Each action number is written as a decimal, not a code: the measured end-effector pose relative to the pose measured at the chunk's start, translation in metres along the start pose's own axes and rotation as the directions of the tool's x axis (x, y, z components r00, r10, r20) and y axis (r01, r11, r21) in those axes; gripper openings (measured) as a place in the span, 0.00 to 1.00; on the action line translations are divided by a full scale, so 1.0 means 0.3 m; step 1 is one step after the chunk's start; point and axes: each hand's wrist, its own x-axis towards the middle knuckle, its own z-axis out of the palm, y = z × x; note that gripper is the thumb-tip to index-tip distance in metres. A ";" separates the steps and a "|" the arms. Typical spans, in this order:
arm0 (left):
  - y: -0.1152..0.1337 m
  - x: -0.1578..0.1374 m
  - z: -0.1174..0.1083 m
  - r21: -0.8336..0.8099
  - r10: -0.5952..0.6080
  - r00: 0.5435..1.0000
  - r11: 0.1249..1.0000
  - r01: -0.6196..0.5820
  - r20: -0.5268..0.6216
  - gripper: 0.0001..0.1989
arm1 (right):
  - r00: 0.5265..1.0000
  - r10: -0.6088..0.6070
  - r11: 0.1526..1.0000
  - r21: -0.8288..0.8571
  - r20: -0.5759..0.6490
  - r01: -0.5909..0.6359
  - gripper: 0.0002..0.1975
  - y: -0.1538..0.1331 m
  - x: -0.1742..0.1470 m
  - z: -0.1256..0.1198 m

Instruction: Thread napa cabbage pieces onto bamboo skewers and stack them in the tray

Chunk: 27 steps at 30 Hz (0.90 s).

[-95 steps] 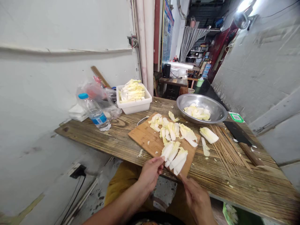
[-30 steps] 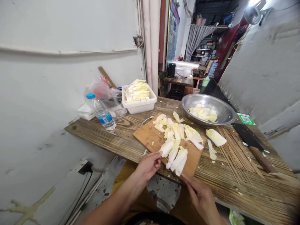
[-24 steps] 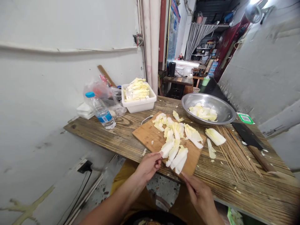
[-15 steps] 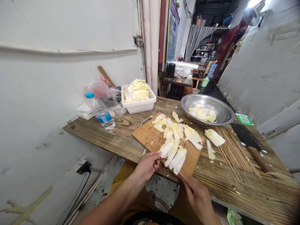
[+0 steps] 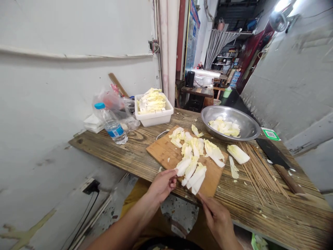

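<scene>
My left hand [image 5: 164, 182] pinches the white end of a napa cabbage piece [image 5: 183, 167] at the near edge of the wooden cutting board [image 5: 161, 147]. More cut cabbage pieces [image 5: 197, 178] lie side by side just right of it, pale stems toward me. Close to their lower end, my right hand [image 5: 217, 215] is closed with thumb and index finger together, on what looks like a thin bamboo skewer, mostly hidden. Loose cabbage leaves [image 5: 213, 151] cover the board's middle and far side.
Bamboo skewers [image 5: 260, 170] lie on the wooden table [image 5: 125, 159] at right, beside a cleaver [image 5: 278, 159] and a cabbage chunk [image 5: 238, 154]. Behind stand a steel bowl [image 5: 249, 126] and a white container [image 5: 153, 119], both holding cabbage. A water bottle [image 5: 113, 126] stands left.
Almost nothing differs. The near cabbage pieces and both hands have shifted very slightly to the left; their grips look the same.
</scene>
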 end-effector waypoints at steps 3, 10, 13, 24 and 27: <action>-0.003 -0.002 -0.002 0.000 -0.001 1.000 1.000 0.001 0.008 0.02 | 1.000 0.001 1.000 -0.003 0.007 -0.001 0.15 0.001 0.001 0.005; -0.007 -0.018 0.007 -0.004 -0.022 0.999 1.000 0.022 0.046 0.03 | 0.999 -0.003 1.000 -0.018 0.051 0.004 0.15 0.013 -0.004 0.009; -0.014 -0.028 0.020 -0.019 -0.013 0.997 1.000 0.014 0.070 0.05 | 0.999 0.004 0.999 -0.034 0.050 -0.002 0.15 0.015 -0.005 0.011; -0.036 -0.029 0.028 0.077 0.080 0.996 0.994 -0.082 0.036 0.13 | 0.996 0.019 0.998 -0.058 0.087 -0.014 0.16 -0.001 -0.002 0.004; -0.042 -0.029 0.026 0.118 0.139 0.990 0.983 -0.143 0.036 0.16 | 0.994 0.019 0.995 -0.099 0.112 -0.008 0.17 -0.008 -0.003 -0.005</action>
